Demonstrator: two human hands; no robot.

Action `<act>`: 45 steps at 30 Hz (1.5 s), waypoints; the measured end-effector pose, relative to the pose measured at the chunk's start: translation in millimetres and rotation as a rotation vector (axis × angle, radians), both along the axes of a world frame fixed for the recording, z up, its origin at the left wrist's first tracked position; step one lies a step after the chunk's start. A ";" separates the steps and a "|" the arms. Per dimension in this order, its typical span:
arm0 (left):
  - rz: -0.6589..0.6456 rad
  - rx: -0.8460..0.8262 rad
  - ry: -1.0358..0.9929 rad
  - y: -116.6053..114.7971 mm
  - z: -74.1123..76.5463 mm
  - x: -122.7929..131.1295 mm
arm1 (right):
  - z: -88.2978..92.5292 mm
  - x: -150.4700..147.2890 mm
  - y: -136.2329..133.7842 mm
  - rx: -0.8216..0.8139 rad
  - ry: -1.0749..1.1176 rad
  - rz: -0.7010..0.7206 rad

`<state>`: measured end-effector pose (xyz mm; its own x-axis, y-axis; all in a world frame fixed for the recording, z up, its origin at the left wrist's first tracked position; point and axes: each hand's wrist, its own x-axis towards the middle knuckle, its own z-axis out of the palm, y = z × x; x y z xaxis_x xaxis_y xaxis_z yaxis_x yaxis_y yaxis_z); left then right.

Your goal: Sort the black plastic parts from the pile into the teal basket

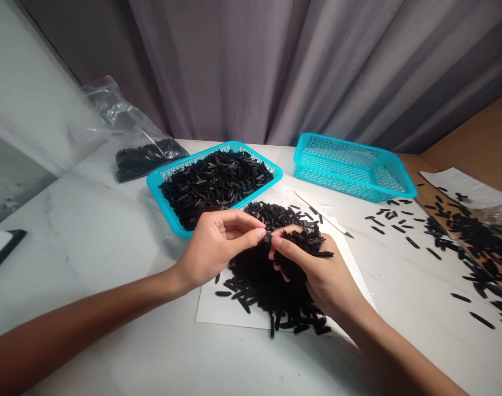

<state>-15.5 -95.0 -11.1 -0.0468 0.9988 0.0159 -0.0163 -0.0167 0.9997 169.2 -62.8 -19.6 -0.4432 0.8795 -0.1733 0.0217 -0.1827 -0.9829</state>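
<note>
Over a heap of small, narrow black pieces (271, 291) on a white sheet (212, 308), my two hands meet. My right hand (317, 269) is curled around a handful of the same pieces, some sticking out past the fingers. Thumb and forefinger of my left hand (218, 242) pinch one black piece (268, 236) at the fingertips of the right hand. Just behind my left hand, a blue plastic basket (156, 179) is filled with black pieces. What exactly the pieces are, I cannot make out.
Back right stands a second blue basket (337, 181) with nothing seen inside. A clear plastic bag (131, 124) holding black pieces lies back left. Many more pieces (457, 236) spread over the right side, near a paper sheet (468, 187) and a brown board (494, 121). A grey curtain (218, 66) hangs behind.
</note>
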 end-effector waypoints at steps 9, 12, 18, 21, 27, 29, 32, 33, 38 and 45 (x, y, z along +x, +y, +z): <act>0.025 -0.001 -0.038 0.9 -2.1 0.1 | 1.1 0.0 0.3 0.009 -0.005 -0.020; 0.034 0.027 -0.011 1.1 -1.6 0.4 | 1.7 0.0 -0.1 0.016 -0.003 -0.002; 0.028 0.046 -0.005 0.6 -1.8 1.3 | 0.6 0.2 0.2 0.017 -0.022 0.011; 0.004 0.030 -0.017 1.0 -1.2 1.2 | 0.0 0.2 0.9 0.032 -0.034 0.013; -0.018 0.007 0.014 0.8 1.0 -0.5 | 0.1 1.0 1.4 0.060 -0.041 0.012; -0.032 0.001 0.047 0.9 -0.1 -1.3 | -0.1 1.2 1.0 0.065 -0.040 0.009; -0.046 0.046 0.135 1.5 -1.9 -2.5 | 0.0 0.8 0.2 0.059 -0.047 -0.004; -0.027 0.103 0.186 1.7 -2.2 -3.1 | 0.5 0.5 0.1 0.043 -0.042 -0.005; -0.044 0.870 0.615 0.8 1.0 -12.3 | 5.6 -0.8 1.6 -0.228 0.143 0.066; -0.217 1.166 0.815 2.4 2.6 -21.9 | 7.5 0.3 4.5 -0.330 0.239 0.097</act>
<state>-37.4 -92.6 -8.5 0.5216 0.3843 0.7618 0.4351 -0.8878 0.1499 169.5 -58.4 -12.1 -0.5831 0.7461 -0.3214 -0.1674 -0.4975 -0.8512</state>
